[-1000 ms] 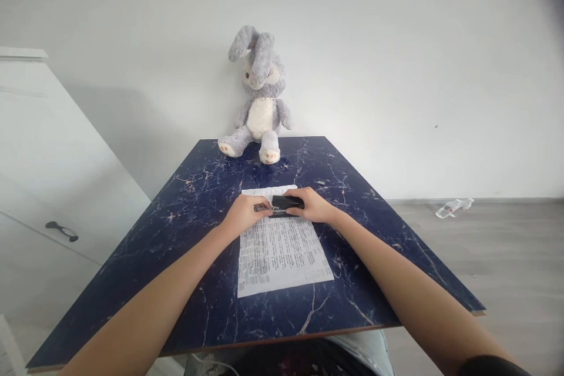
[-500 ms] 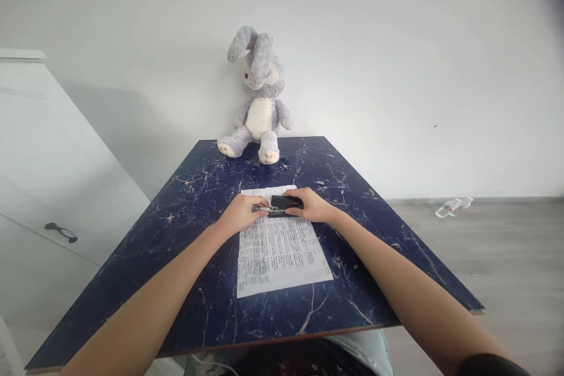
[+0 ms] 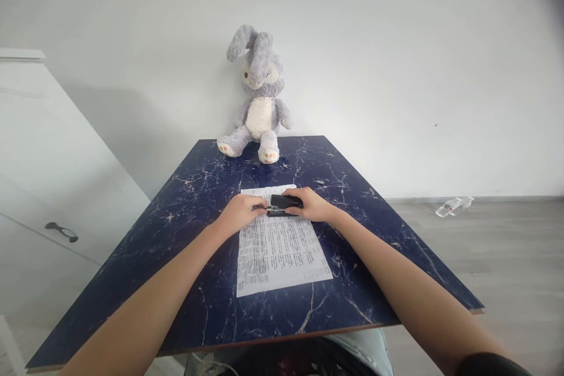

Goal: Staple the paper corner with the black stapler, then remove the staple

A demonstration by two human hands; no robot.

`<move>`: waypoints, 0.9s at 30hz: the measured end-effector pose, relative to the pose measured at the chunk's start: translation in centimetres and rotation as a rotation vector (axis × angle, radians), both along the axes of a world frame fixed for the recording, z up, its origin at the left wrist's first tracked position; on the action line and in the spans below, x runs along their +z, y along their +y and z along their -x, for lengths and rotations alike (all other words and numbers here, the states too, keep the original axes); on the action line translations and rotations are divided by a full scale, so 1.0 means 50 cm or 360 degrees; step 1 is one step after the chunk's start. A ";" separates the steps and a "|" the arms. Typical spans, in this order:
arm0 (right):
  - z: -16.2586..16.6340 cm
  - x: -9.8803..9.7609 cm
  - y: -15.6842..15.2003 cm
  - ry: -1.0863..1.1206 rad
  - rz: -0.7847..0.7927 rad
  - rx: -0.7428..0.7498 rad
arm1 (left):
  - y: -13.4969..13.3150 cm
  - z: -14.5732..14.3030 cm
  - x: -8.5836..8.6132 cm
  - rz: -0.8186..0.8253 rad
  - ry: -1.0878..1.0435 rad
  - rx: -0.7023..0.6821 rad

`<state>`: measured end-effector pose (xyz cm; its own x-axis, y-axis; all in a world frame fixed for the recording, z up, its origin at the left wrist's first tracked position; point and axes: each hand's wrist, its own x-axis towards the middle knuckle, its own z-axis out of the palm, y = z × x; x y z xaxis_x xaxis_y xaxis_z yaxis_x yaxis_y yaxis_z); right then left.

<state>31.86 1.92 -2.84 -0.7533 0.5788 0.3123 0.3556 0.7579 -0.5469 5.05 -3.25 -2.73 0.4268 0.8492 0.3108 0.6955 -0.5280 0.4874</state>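
A printed sheet of paper (image 3: 279, 249) lies on the dark blue marbled table (image 3: 198, 200). A black stapler (image 3: 283, 203) rests across the sheet's far end. My right hand (image 3: 314, 205) is closed around the stapler's right end. My left hand (image 3: 240, 212) is closed in a pinch on the metal part that sticks out of the stapler's left end. Both forearms reach in from the near edge on either side of the sheet.
A grey and white plush rabbit (image 3: 258, 97) sits at the table's far edge against the white wall. A white cabinet with a dark handle (image 3: 61, 231) stands on the left. A crushed plastic bottle (image 3: 453, 207) lies on the grey floor at the right.
My left hand's fingertips have shifted a little at the stapler's left end. The stapler, paper and right hand stay nearly in place.
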 end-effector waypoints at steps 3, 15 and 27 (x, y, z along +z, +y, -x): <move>0.000 0.000 0.000 0.0002 0.0004 0.0010 | 0.000 0.002 0.003 -0.0025 0.0015 -0.0028; 0.000 0.002 0.001 -0.0036 -0.0007 0.0010 | 0.001 0.018 0.007 -0.0171 -0.0195 0.0028; 0.001 0.002 0.000 -0.0009 0.0016 0.0005 | 0.013 0.010 -0.021 0.0129 -0.0775 0.0330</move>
<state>31.83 1.92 -2.73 -0.7568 0.5796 0.3022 0.3563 0.7534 -0.5526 4.57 -2.61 -3.76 0.0702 0.9299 0.3611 0.4647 -0.3508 0.8131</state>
